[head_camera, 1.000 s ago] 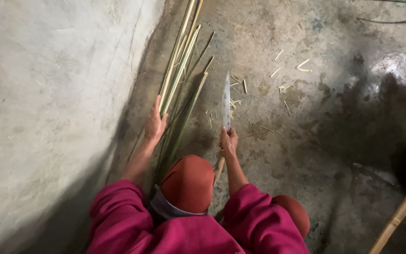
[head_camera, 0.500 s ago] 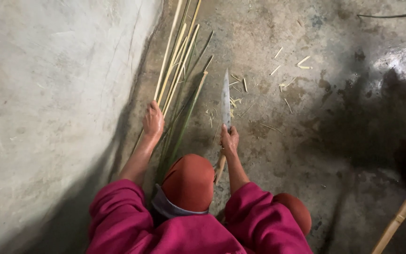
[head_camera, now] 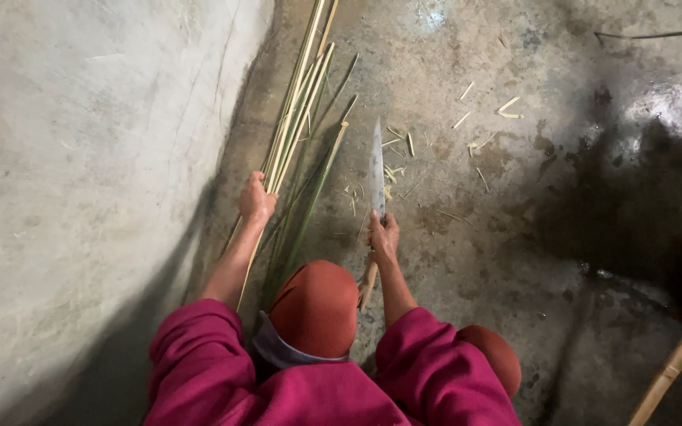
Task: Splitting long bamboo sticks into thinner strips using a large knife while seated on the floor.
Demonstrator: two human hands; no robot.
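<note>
The person is squatting on the concrete floor (head_camera: 515, 237), and the left hand (head_camera: 256, 199) is closing around a few pale strips from the bundle of split bamboo strips (head_camera: 297, 134). The fingers (head_camera: 248, 211) are curling right round those strips, thumb side up, so the grip looks firm rather than loose; the bulk of the bundle is running out beyond the fingertips toward the top of the view and trailing back under the wrist beside the knee (head_camera: 317, 308). The bundle is lying along the foot of the grey wall (head_camera: 88, 173), which seems to be keeping the long strips gathered and parallel, so that a single handful can be drawn off without the rest scattering.

The right hand (head_camera: 383, 237) is wrapping its fingers (head_camera: 374, 233) fully around the grip of a long knife (head_camera: 376, 170). The blade is pointing away from the fingertips, lying low over the floor just to the right of the bundle, while the wooden handle (head_camera: 368, 285) is sticking out behind the heel of the hand. Held this way, the edge is staying clear of both the other hand and the legs, which looks like a resting hold rather than a cutting one.

Small pale bamboo chips (head_camera: 479, 130) are lying scattered on the floor ahead of and to the right of the knife tip. A thicker bamboo pole (head_camera: 672, 363) is slanting across the lower right corner, well apart from both hands.
</note>
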